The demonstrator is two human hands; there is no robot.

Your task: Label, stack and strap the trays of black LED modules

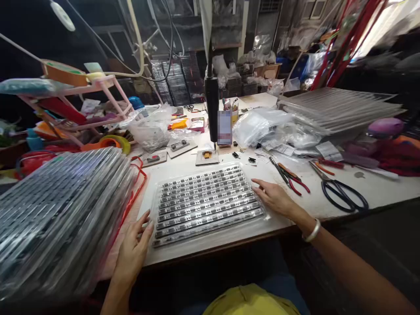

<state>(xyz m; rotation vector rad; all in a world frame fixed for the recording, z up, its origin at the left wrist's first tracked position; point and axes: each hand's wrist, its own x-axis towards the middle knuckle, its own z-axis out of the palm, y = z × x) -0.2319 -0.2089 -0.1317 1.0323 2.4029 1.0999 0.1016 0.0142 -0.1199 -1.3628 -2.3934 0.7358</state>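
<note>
A clear plastic tray lies flat on the white table before me, filled with rows of small dark and silvery parts. At its left edge is my left hand, fingers apart and slightly bent, the fingertips close to the rim. On the opposite side my right hand has its fingers stretched toward the tray's right edge and seems to touch it. Neither hand is closed around anything. Just behind the tray, a small orange and dark part sits on a pale square block under a black upright tool.
A tall stack of similar filled trays stands at the left. Pliers and scissors lie at the right. Plastic bags, a phone and a stack of grey trays are farther back. A pink rack rises at the left.
</note>
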